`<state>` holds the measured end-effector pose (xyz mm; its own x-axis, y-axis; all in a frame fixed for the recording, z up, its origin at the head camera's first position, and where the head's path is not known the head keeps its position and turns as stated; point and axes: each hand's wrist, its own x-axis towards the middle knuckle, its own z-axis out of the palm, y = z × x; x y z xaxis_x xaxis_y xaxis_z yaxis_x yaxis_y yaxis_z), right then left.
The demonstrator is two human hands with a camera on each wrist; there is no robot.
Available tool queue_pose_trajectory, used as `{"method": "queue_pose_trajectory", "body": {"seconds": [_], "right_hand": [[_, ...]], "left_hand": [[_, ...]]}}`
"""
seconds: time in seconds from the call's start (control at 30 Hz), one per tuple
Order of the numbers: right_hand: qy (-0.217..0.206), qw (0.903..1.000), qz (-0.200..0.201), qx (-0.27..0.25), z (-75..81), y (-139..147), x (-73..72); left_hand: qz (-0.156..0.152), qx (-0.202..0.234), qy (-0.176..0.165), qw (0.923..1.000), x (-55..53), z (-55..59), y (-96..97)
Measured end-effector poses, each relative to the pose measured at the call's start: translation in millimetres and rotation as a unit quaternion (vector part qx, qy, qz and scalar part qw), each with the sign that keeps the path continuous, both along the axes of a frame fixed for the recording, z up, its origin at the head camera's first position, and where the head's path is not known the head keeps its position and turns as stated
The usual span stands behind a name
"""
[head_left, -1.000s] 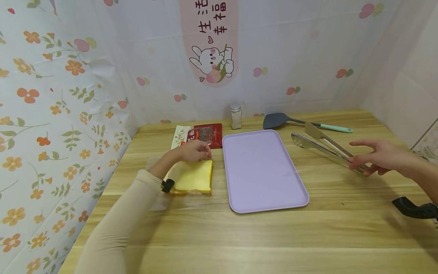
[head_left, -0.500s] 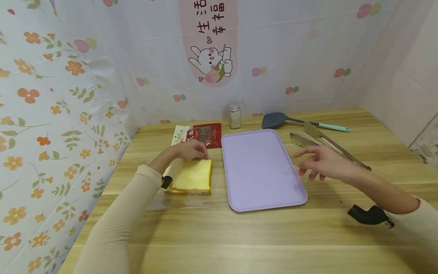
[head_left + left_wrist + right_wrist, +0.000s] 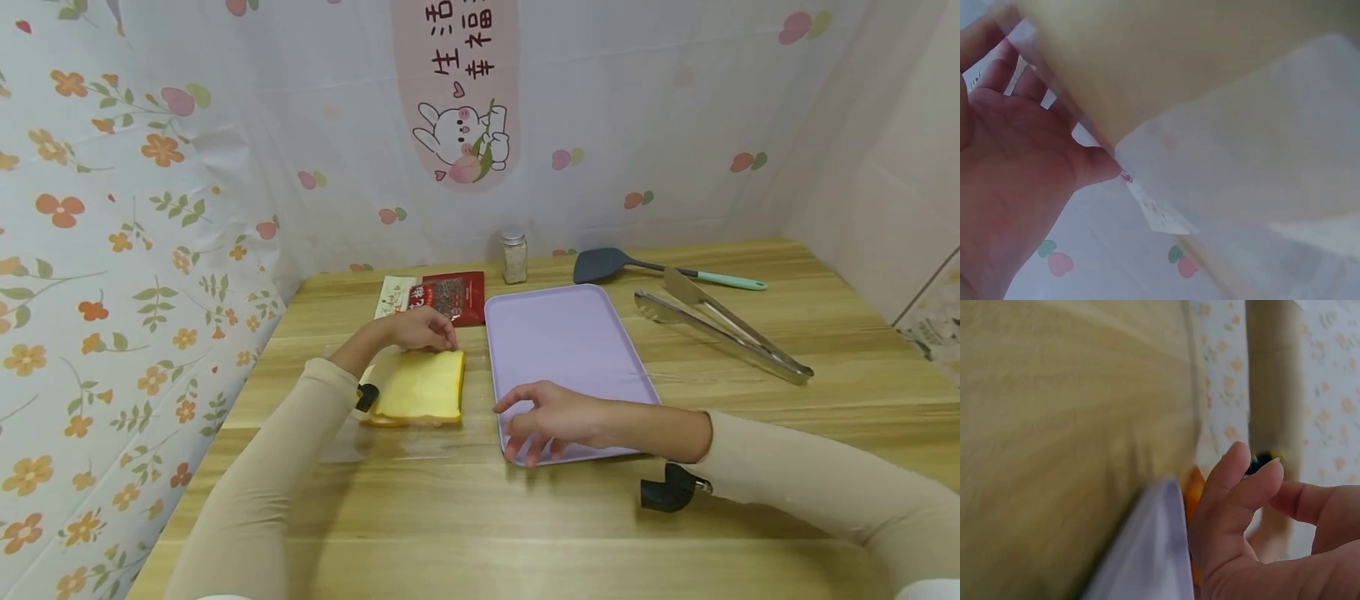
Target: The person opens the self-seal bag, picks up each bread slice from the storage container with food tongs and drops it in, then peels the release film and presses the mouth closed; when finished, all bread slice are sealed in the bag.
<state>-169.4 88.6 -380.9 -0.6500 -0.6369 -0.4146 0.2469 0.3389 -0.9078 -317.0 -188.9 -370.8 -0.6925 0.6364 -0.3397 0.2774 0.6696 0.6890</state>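
A slice of bread with a flat yellow top point(image 3: 422, 385) lies on clear plastic film point(image 3: 352, 442) left of the tray. My left hand point(image 3: 420, 327) rests at its far edge, fingers loosely bent. In the left wrist view, the thumb and fingertips of the left hand point(image 3: 1016, 150) meet the film's edge at separate spots, with a gap between them. My right hand point(image 3: 558, 419) hovers over the near left part of the lilac tray point(image 3: 570, 333), fingers spread and holding nothing. In the right wrist view, the right hand point(image 3: 1241, 531) is beside the tray's rim point(image 3: 1169, 494).
Metal tongs point(image 3: 720, 333) lie right of the tray, with a dark spatula point(image 3: 600, 264) behind them. A glass jar point(image 3: 514, 258) and a red seasoning packet point(image 3: 457, 297) stand and lie at the back. A printed curtain point(image 3: 337, 125) hangs behind the wooden table point(image 3: 480, 533).
My right hand has travelled left from the tongs, across the tray to its near left part. The left hand and the bread have stayed put.
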Motion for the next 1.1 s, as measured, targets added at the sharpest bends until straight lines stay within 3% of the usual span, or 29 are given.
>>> {"method": "queue_pose_trajectory", "body": {"seconds": [0.13, 0.3, 0.47, 0.67, 0.83, 0.93, 1.03, 1.1], "right_hand": [[-0.052, 0.9979, 0.027, -0.028, -8.3, -26, 10.4], [-0.085, 0.9946, 0.047, -0.038, -14.3, -49, 22.0], [-0.102, 0.993, 0.033, -0.049, -19.3, -60, 24.5], [-0.09, 0.9941, -0.005, -0.06, -21.7, -63, 25.8], [0.022, 0.9981, -0.04, -0.042, -17.8, -54, 23.9], [0.118, 0.9918, -0.045, -0.019, -11.1, -38, 19.3], [0.218, 0.9747, -0.047, -0.008, -3.5, -18, 11.5], [0.301, 0.9523, -0.05, 0.0, 1.9, -4, 6.4]], "left_hand": [[0.008, -0.01, -0.014, 0.9998, -1.2, 0.6, 1.7], [0.007, -0.038, -0.011, 0.9992, -0.6, 2.3, 4.1], [0.017, -0.04, 0.019, 0.9989, 1.3, 3.4, 3.8], [0.035, -0.002, 0.04, 0.9986, 3.0, 5.1, -4.4], [0.078, 0.046, 0.056, 0.9943, 9.9, 13.6, -15.8], [0.108, 0.103, 0.058, 0.9871, 15.8, 22.0, -21.5], [0.154, 0.162, 0.062, 0.9728, 24.0, 30.4, -27.4], [0.183, 0.193, 0.07, 0.9616, 32.0, 34.4, -28.5]]}}
